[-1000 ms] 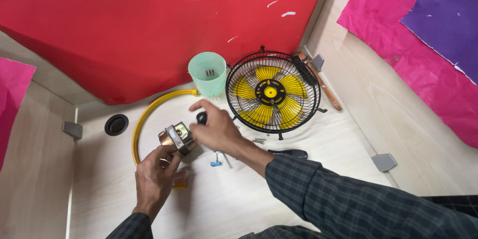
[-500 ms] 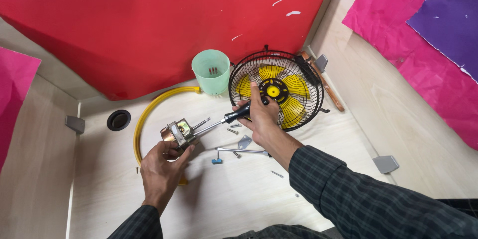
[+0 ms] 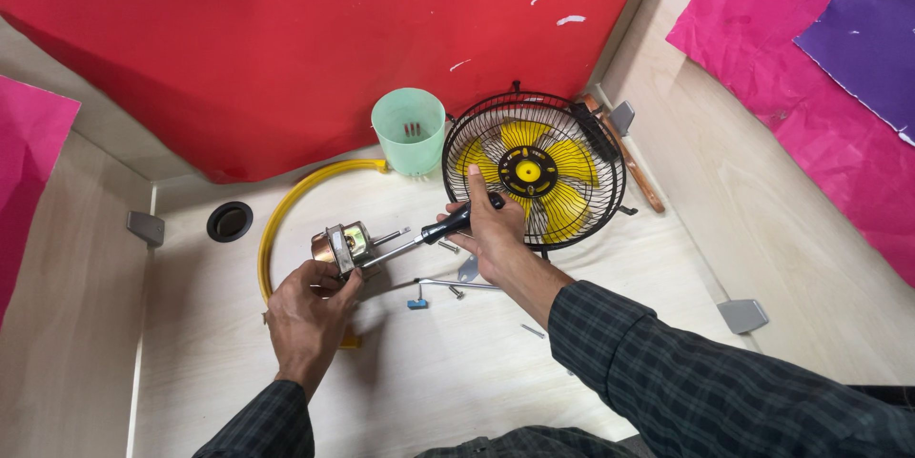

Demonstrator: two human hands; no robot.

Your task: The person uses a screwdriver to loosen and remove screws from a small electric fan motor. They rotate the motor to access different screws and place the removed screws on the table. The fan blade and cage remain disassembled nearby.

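The small fan motor (image 3: 345, 245), copper windings showing at its end, sits left of the frame's centre, gripped from below in my left hand (image 3: 307, 313), fingers curled up around its casing. My right hand (image 3: 493, 234) is closed around the black handle of a screwdriver (image 3: 427, 236), whose metal shaft runs leftward with its tip at the motor. Below the shaft, loose screws (image 3: 456, 292), a thin metal rod (image 3: 456, 283) and a small blue piece (image 3: 416, 304) lie on the pale wooden tabletop (image 3: 457, 372). A yellow ring (image 3: 276, 224) curves behind the motor. Just above my right hand stands the black wire fan guard with yellow blades (image 3: 534, 170), a pale green plastic cup (image 3: 409, 131) beside it at its left. A round black cap (image 3: 229, 221) lies at the left.
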